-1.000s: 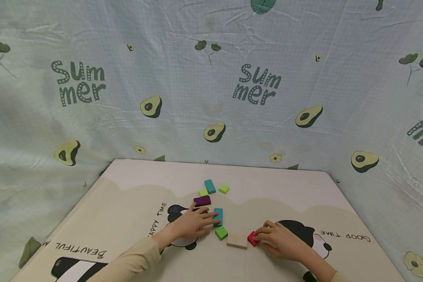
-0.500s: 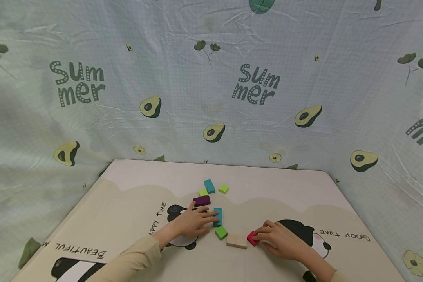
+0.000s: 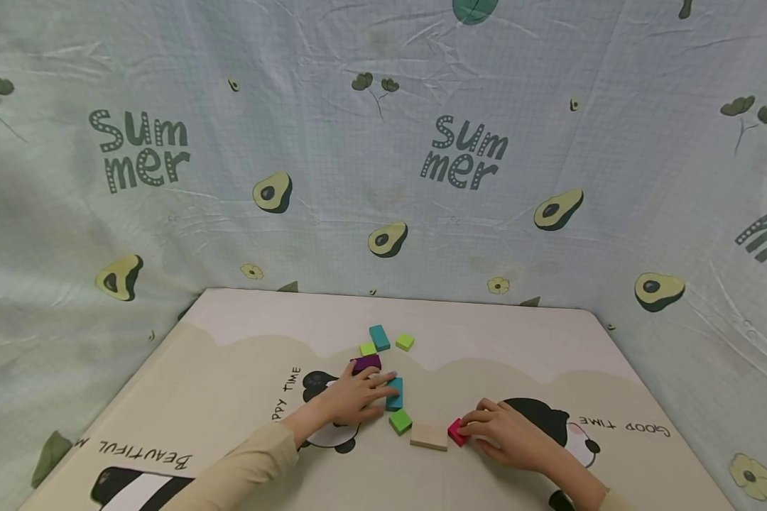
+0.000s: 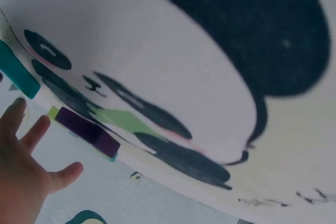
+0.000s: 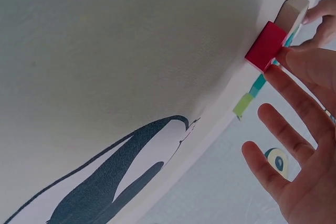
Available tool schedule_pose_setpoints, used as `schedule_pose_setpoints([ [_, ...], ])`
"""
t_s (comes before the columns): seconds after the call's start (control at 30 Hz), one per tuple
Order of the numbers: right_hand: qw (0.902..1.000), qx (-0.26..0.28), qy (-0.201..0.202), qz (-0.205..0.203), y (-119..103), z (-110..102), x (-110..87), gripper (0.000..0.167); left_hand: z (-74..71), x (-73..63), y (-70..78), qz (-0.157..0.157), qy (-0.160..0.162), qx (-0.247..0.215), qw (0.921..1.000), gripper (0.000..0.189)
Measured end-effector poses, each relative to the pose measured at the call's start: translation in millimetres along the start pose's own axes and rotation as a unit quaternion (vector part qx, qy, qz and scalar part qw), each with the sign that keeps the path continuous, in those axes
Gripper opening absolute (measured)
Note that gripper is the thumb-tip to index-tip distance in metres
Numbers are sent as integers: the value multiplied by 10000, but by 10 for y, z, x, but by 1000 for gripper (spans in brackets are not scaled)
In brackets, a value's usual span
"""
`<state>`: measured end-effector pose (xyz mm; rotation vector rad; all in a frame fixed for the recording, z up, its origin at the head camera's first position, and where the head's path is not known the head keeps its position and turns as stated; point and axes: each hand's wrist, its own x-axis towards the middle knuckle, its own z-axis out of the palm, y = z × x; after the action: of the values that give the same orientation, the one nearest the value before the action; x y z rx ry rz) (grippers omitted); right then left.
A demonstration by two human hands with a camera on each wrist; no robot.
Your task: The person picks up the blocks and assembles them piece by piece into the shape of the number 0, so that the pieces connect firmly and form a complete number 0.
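In the head view my left hand (image 3: 356,395), fingers spread, reaches over the table with fingertips on a teal block (image 3: 394,394). A purple block (image 3: 366,364) lies just beyond this hand and shows again, dark (image 4: 88,131), in the left wrist view. My right hand (image 3: 501,434) touches a small red block (image 3: 457,432) with its fingertips. From the right wrist, the red block (image 5: 265,46) meets the end of a plain wooden block (image 5: 291,13), and the fingers look extended. A green block (image 3: 400,421) lies between the teal and wooden blocks, forming a curved row.
Behind the purple block lie a lime block (image 3: 367,349), another teal block (image 3: 380,338) and a second lime block (image 3: 405,342) set apart. The table (image 3: 518,341) has printed pandas and lettering. A patterned curtain (image 3: 332,142) surrounds its far side.
My left hand has shifted slightly away from me, its fingers moving up along the teal block toward the purple one. The right hand and the blocks look unchanged.
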<state>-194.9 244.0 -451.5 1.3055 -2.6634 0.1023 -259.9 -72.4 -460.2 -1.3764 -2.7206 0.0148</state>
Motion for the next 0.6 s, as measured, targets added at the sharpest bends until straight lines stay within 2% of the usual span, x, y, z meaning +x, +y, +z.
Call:
schedule_pose_setpoints([
  [0.13, 10000, -7, 13, -13, -5, 6, -1, 22, 26, 50, -2, -31, 167, -43, 9998, 43],
  [0.3, 9999, -51, 96, -73, -16, 2, -2, 22, 22, 113, 2, 80, 372, 191, 9991, 43],
  [0.6, 10000, -14, -15, 59, -15, -5, 2, 22, -34, 188, 34, -126, 82, 253, 9996, 43],
])
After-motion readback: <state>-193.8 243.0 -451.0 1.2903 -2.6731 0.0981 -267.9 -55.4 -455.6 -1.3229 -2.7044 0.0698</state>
